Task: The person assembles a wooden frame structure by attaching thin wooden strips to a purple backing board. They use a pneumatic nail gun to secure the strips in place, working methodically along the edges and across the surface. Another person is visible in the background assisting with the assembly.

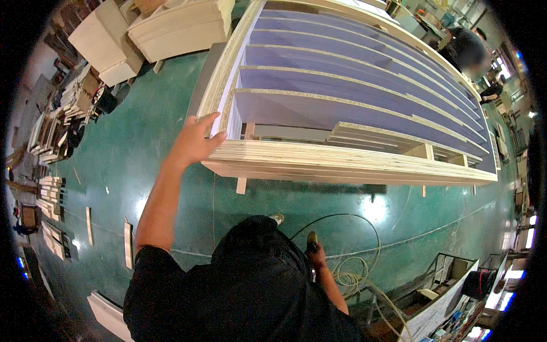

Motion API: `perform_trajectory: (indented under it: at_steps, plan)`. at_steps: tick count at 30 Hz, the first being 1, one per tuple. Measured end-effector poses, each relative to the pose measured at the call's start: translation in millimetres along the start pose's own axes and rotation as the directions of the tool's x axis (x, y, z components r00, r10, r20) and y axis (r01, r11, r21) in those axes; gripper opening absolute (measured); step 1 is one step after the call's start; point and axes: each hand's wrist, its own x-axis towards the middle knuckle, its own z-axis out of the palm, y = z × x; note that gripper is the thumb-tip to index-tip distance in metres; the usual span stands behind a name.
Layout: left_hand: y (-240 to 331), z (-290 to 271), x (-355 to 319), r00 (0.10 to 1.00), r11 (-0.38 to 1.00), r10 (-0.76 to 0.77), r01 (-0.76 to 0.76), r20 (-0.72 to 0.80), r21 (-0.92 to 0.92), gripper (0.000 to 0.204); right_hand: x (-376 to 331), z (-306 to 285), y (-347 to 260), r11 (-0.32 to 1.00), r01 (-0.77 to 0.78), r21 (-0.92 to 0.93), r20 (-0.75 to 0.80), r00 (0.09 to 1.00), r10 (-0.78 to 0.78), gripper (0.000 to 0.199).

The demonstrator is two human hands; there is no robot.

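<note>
My left hand (199,140) rests on the near left corner of a large plywood cabinet frame (342,158), thumb and forefinger spread along its layered edges. Long purple-grey panels (296,109) with raw chipboard edges run in parallel rows inside the frame. Low beside my body, my right hand (318,257) is closed around something dark, mostly hidden, that I cannot make out. A thin hose (378,233) curves over the floor close to that hand.
Wood blocks (241,186) show beneath the frame. Pale cabinet pieces (176,28) stand at the far left. Loose wood strips (128,245) lie on the green floor (154,108). A coiled hose (350,276) and a cart (439,302) are at right. Another person (464,48) bends at the far right.
</note>
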Motion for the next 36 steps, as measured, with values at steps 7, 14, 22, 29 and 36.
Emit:
perform_trajectory:
  at_steps: [7, 14, 22, 29, 36]
  plan:
    - [7.9, 1.8, 9.8, 0.988, 0.985, 0.138, -0.145, 0.076, 0.097, 0.054, -58.4, 92.6, 80.3, 0.932, -0.323, -0.165, 0.059, 0.94, 0.336, 0.065]
    - [-28.1, -15.7, 34.6, 0.96, 0.945, 0.214, -0.25, 0.181, 0.209, 0.05, -126.8, 113.7, 81.5, 0.88, -0.453, 0.143, 0.097, 0.891, 0.443, 0.057]
    - [-47.4, -72.5, 197.3, 0.717, 0.615, 0.583, -0.697, 0.383, 0.368, 0.079, -132.2, 191.4, 38.7, 0.404, -0.456, 0.793, 0.143, 0.784, 0.604, 0.046]
    - [-48.3, -100.6, 328.8, 0.345, 0.184, 0.698, -0.933, 0.628, 0.308, 0.125, -92.0, 264.0, -105.8, 0.247, -0.305, 0.92, 0.117, 0.813, 0.57, 0.05]
    - [-72.2, -67.6, 392.9, -0.033, -0.09, 0.875, -0.991, 0.483, 0.097, 0.11, -98.1, 320.7, -292.0, 0.541, -0.387, 0.746, 0.077, 0.858, 0.507, 0.059]
